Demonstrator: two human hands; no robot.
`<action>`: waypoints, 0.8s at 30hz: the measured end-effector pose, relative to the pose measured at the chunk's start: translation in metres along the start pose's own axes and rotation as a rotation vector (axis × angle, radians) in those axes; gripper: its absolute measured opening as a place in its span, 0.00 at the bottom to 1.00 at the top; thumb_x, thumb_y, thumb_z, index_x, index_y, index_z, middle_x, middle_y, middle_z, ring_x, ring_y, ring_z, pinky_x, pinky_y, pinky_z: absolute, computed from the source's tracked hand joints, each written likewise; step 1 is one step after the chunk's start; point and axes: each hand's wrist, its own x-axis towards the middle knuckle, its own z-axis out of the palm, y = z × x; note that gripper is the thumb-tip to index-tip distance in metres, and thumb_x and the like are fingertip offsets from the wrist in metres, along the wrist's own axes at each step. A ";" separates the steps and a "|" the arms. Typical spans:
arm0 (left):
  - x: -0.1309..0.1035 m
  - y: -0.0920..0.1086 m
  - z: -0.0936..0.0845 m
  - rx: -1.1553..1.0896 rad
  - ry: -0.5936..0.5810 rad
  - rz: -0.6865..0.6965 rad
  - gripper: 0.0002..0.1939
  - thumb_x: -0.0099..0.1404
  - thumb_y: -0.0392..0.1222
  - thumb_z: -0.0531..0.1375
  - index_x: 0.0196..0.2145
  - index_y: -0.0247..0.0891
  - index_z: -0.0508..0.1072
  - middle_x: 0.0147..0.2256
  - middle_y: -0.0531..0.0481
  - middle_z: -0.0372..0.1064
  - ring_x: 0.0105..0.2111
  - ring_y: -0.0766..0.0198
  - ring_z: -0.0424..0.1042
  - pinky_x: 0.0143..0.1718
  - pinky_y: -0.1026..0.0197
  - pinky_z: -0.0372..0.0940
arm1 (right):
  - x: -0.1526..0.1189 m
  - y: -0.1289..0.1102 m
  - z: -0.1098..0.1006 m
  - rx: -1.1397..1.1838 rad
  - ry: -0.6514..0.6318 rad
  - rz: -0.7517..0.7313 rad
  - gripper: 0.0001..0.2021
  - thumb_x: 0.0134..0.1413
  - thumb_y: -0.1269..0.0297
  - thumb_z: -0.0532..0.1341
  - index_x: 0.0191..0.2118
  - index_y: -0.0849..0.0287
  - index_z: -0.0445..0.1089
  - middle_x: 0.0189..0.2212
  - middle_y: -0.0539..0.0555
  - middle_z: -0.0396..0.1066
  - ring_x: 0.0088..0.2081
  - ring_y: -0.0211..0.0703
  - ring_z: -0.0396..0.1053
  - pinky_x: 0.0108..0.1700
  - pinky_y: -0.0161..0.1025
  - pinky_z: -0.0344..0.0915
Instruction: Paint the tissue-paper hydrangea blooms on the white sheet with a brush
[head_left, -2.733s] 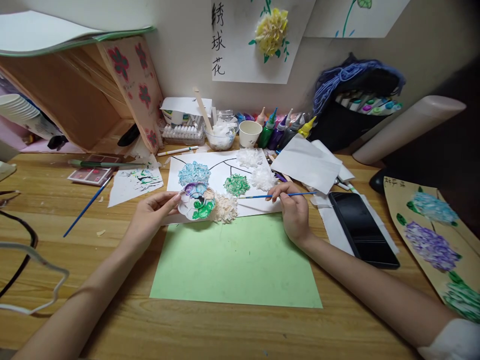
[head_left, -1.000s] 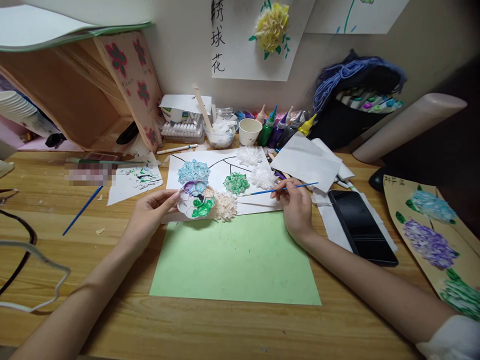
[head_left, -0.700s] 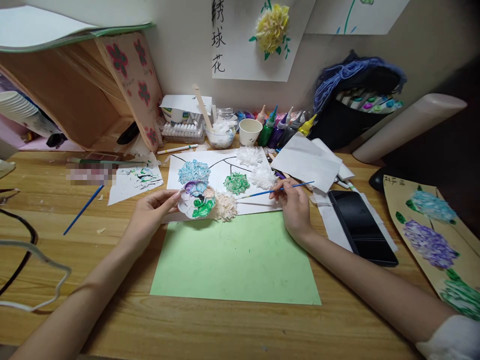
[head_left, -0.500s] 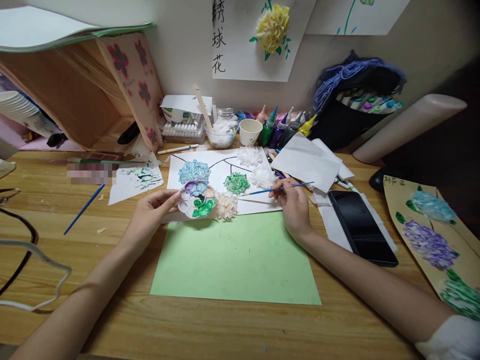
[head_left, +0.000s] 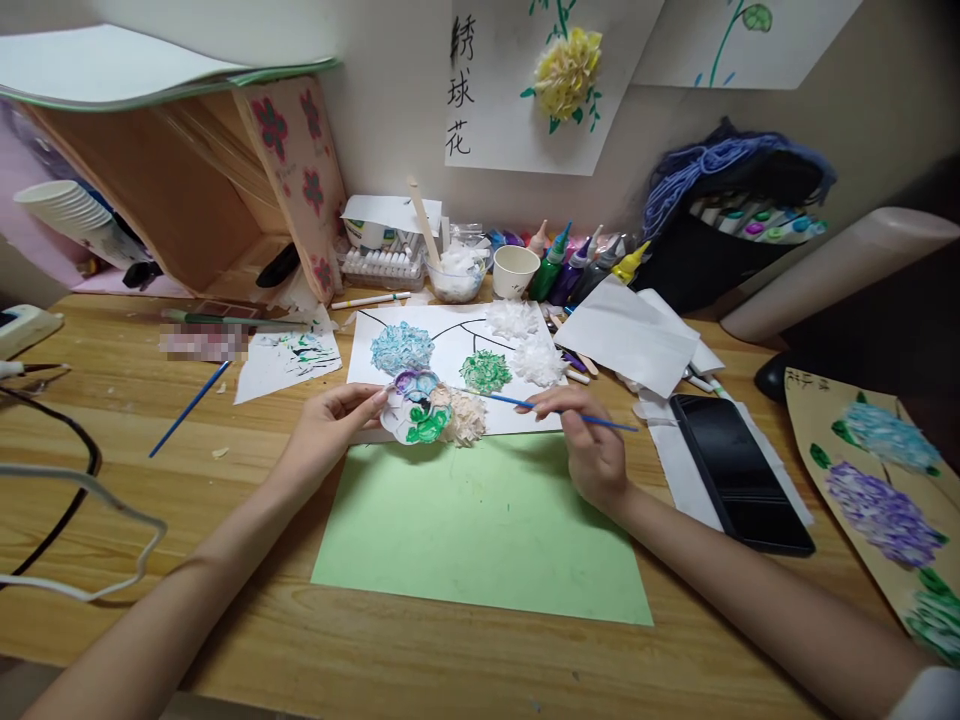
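Observation:
My left hand (head_left: 350, 414) pinches the rim of a small white paint palette (head_left: 396, 422) with purple, blue, peach, black and green paint in its wells. My right hand (head_left: 590, 445) grips a thin blue paintbrush (head_left: 602, 421), its tip pointing left toward the palette. Beneath them lies a white sheet (head_left: 364, 330) with drawn black stems and raised paper flowers: a blue flower (head_left: 403, 347), a green flower (head_left: 486, 370), a peach flower (head_left: 466, 418) and white flowers (head_left: 538, 358). The palette partly covers the peach flower. Under the sheet's near edge is green paper (head_left: 480, 530).
A black phone (head_left: 739, 475) rests on white paper at the right. Paint bottles (head_left: 559, 265), a paper cup (head_left: 515, 270) and a plastic bowl (head_left: 456, 275) stand along the wall. Another blue brush (head_left: 187, 410) and a paint-smeared paper (head_left: 289, 360) lie left; cables (head_left: 90, 470) cross the left edge.
The brush has tilted so its handle end now points lower, and its tip sits closer to the palette. My left hand still holds the palette. The whole view has shifted slightly.

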 end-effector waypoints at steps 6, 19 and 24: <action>-0.003 0.002 0.002 -0.017 -0.028 -0.001 0.15 0.49 0.51 0.69 0.32 0.39 0.79 0.34 0.49 0.78 0.33 0.60 0.75 0.39 0.60 0.71 | -0.006 -0.006 0.000 -0.251 -0.233 -0.237 0.13 0.61 0.70 0.50 0.45 0.50 0.69 0.38 0.53 0.75 0.43 0.45 0.71 0.44 0.46 0.66; -0.002 0.002 -0.001 0.043 -0.010 0.025 0.16 0.50 0.51 0.68 0.33 0.38 0.79 0.35 0.49 0.78 0.36 0.61 0.75 0.39 0.64 0.70 | -0.006 0.000 -0.006 -0.155 0.078 -0.256 0.11 0.60 0.66 0.49 0.34 0.53 0.69 0.29 0.52 0.72 0.34 0.46 0.69 0.38 0.46 0.63; 0.002 -0.002 -0.004 0.015 0.002 0.013 0.17 0.49 0.51 0.69 0.33 0.38 0.79 0.35 0.49 0.78 0.34 0.63 0.75 0.38 0.65 0.70 | 0.006 0.010 -0.009 0.097 0.276 0.048 0.11 0.55 0.69 0.49 0.24 0.55 0.63 0.22 0.50 0.65 0.25 0.40 0.63 0.32 0.41 0.59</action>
